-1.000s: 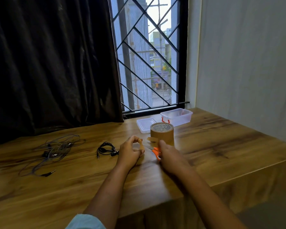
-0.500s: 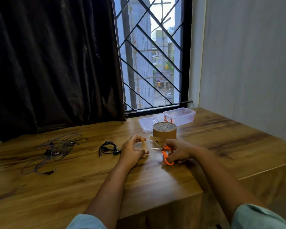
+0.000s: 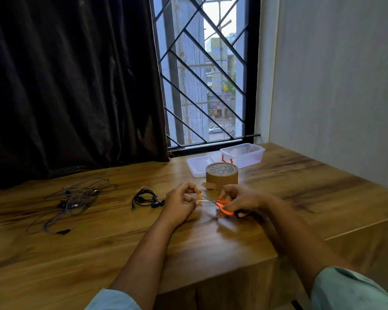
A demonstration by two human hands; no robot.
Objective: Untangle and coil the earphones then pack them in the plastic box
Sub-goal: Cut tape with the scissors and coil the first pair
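Observation:
A coiled black earphone [image 3: 145, 199] lies on the wooden table [image 3: 300, 189], just left of my left hand [image 3: 180, 203]. A tangled heap of earphone cables [image 3: 76, 200] sprawls further left. My left hand pinches a strip of brown tape [image 3: 197, 195]. Orange-handled scissors [image 3: 220, 204] are gripped in my right hand [image 3: 239, 200], their blades reaching the strip. The open clear plastic box [image 3: 243, 154] stands at the back by the window, with its lid [image 3: 199, 165] lying beside it.
A roll of brown packing tape [image 3: 221, 176] stands just behind my hands, a loose tape end at its base. A dark curtain [image 3: 72, 86] hangs behind the table's left part. The table's front edge drops off below my forearms.
My right hand has taken up the orange scissors and brought the blades to the tape strip held by my left hand. The camera has shifted slightly.

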